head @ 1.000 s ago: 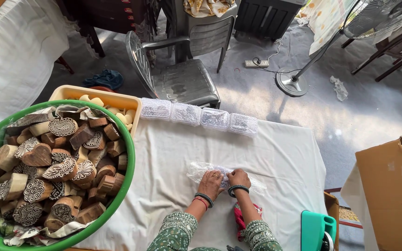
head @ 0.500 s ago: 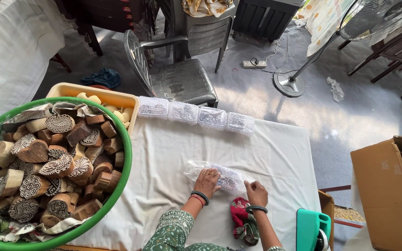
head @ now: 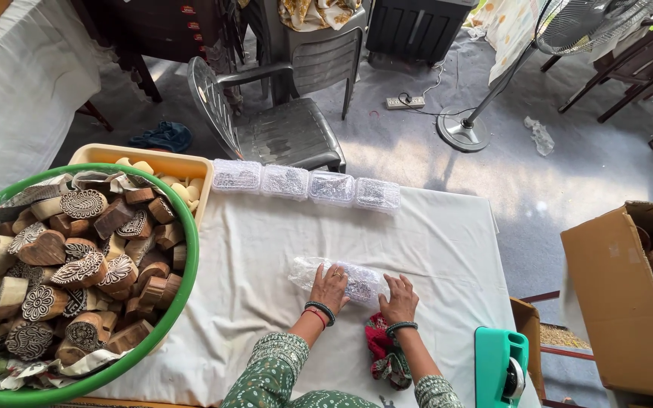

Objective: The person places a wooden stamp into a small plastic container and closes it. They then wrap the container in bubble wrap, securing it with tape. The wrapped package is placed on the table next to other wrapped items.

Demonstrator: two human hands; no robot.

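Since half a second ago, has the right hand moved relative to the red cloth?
Yes. The right hand has shifted back toward the plastic-wrapped bundle, now resting at its end just beyond the red cloth, closer to the left hand.

Four clear lidded boxes (head: 306,185), one green tub (head: 183,302), one teal tape dispenser (head: 501,364), two hands (head: 329,287).

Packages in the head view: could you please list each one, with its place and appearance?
Clear plastic packet: on the white cloth, under left hand and right hand.
Four clear lidded boxes: a row along the table's far edge.
Brown cardboard box: open, at right.
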